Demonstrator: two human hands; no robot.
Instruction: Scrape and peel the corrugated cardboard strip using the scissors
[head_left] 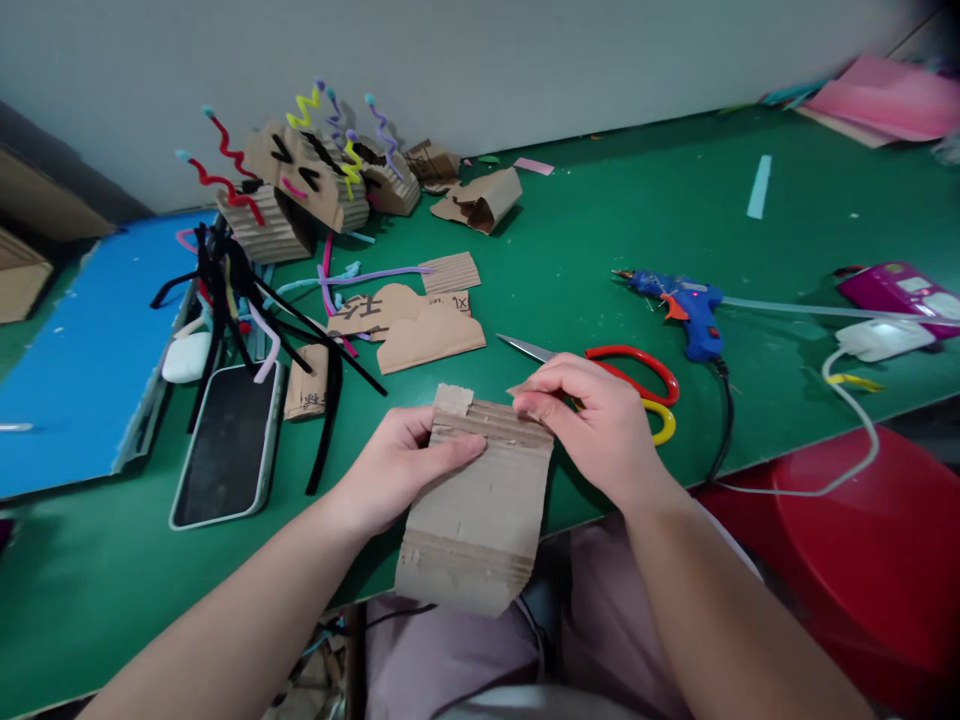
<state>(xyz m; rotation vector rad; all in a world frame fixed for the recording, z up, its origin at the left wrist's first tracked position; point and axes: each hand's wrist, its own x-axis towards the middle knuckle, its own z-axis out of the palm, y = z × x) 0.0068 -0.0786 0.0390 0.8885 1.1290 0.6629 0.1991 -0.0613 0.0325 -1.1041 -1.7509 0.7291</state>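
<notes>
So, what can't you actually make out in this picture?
Head view only.
scissors: partly hidden behind the right hand.
corrugated cardboard: back face turned away; left hand covers one edge.
pink sheets: blurred, cut by the frame edge.
purple device: cut off at right.

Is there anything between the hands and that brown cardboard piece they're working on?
Nothing visible. The left hand and right hand both grip the cardboard piece directly, near its top edge.
</notes>
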